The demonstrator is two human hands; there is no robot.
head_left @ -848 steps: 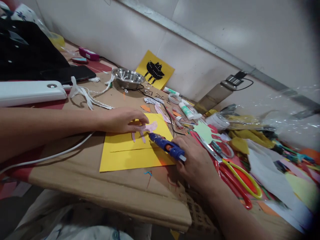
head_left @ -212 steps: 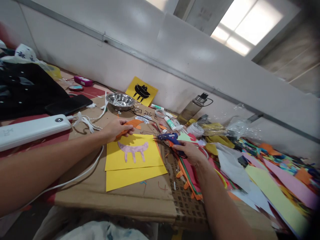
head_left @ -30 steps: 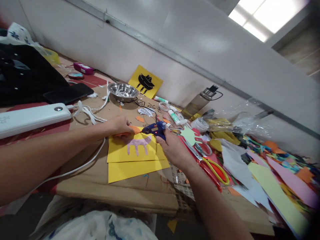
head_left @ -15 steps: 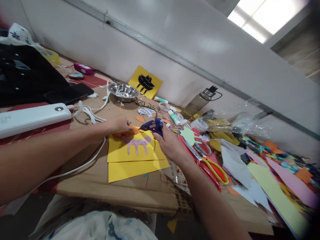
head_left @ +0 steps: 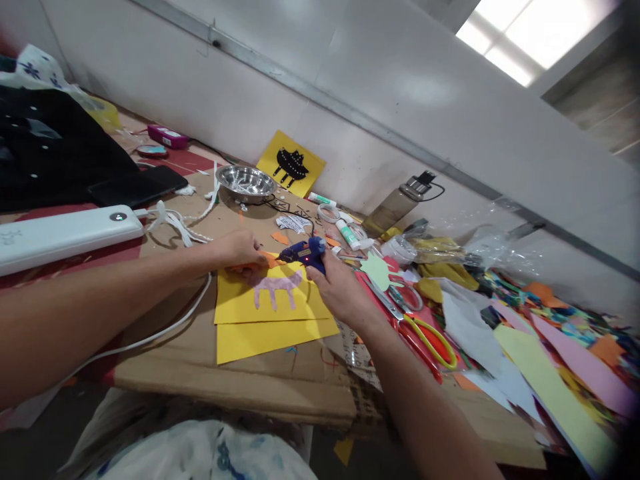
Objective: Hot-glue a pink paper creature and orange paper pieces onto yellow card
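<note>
My right hand is wrapped round a blue glue gun, whose nozzle points left. The nozzle is close to an orange paper piece pinched in my left hand; whether they touch, I cannot tell. Below both hands lie yellow sheets, one overlapping the other. A light purple cut-out shape with several legs is on the upper sheet, partly shaded by my left hand.
Behind my hands stand a metal bowl and a yellow card with a black shape. A white power bank and cables are left. Scissors, a bottle, glue sticks and paper scraps are right.
</note>
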